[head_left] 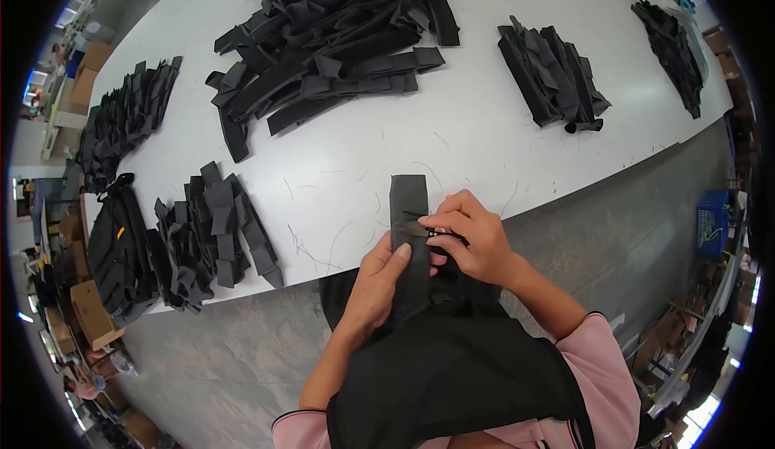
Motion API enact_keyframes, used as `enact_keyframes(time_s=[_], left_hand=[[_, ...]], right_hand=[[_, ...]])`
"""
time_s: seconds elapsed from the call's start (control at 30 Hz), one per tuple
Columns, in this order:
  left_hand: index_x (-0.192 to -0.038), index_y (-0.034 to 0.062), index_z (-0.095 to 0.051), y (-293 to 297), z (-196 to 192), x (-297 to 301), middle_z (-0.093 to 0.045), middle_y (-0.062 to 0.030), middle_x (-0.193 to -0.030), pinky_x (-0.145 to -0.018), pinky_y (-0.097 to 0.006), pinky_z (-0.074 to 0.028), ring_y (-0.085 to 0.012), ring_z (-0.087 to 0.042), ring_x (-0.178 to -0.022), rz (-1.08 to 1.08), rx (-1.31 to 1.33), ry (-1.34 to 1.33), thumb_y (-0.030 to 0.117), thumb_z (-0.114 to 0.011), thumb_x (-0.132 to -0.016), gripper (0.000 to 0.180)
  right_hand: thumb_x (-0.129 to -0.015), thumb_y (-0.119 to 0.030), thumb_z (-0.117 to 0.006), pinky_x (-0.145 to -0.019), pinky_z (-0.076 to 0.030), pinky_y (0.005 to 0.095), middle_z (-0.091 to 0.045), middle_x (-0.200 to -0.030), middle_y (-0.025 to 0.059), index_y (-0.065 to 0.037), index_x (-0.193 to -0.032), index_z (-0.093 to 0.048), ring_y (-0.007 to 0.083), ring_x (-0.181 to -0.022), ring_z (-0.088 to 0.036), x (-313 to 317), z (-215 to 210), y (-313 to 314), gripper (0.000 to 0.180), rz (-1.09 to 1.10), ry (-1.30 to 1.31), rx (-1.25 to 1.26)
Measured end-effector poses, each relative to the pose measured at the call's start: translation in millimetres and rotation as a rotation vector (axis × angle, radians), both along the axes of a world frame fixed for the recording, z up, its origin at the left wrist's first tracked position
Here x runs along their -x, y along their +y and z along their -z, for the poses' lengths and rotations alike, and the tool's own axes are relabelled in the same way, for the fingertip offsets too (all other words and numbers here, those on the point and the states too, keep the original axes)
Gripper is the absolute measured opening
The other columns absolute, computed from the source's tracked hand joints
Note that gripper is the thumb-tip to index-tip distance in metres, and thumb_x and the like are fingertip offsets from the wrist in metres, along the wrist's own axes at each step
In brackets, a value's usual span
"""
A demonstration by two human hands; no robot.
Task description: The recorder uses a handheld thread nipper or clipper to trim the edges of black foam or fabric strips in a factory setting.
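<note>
No readable text, numbers, brands or signs. Small orange patch on black fabric bag, left side of white tabletop: any lettering too small to tell.

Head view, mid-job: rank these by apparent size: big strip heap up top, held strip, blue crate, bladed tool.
Largest to smallest as pictured:
1. Big strip heap
2. Held strip, partly covered
3. Blue crate, farther off; real size unsure
4. Bladed tool, partly hidden by the right hand
</note>
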State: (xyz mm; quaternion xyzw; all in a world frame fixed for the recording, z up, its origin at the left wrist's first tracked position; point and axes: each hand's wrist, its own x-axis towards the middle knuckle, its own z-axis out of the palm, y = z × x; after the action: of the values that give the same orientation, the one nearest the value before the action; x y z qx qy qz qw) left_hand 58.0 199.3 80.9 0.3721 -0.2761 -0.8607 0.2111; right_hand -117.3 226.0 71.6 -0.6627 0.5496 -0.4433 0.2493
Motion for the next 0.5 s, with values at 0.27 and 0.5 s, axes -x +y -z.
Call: enact_keyframes(time_s=[0.27, 0.5], left_hand=[[-0.121, -0.0007, -0.043, 1.7, 3.5, 0.5, -0.061, -0.0140, -0.102, -0.084, -0.029, -0.049, -0.0155, -0.059, -0.092, 0.026, 0.011, -0.005, 0.016, -0.035, -0.099, 0.029], [-0.121, -0.0007, -0.043, 1.8, 1.8, 1.8, -0.061, -0.0136, -0.102, -0.084, -0.029, -0.048, -0.0154, -0.060, -0.092, 0.009, 0.005, -0.019, 0.016, -0.035, -0.099, 0.030]], right_hand=[[-0.069, 0.000, -0.069, -0.051, -0.046, 0.0289, -0.056, -0.078, 0.0064, -0.005, -0.095, -0.066, 0.0189, -0.061, -0.058, 1.1, 0.8, 3.9, 0.027, -0.015, 0.187, 0.072], [-0.068, 0.002, -0.068, -0.051, -0.046, 0.0283, -0.054, -0.074, 0.0054, -0.004, -0.092, -0.066, 0.0185, -0.057, -0.056, -7.4, -4.0, 15.9, 0.025, 0.178, 0.087, 0.099]])
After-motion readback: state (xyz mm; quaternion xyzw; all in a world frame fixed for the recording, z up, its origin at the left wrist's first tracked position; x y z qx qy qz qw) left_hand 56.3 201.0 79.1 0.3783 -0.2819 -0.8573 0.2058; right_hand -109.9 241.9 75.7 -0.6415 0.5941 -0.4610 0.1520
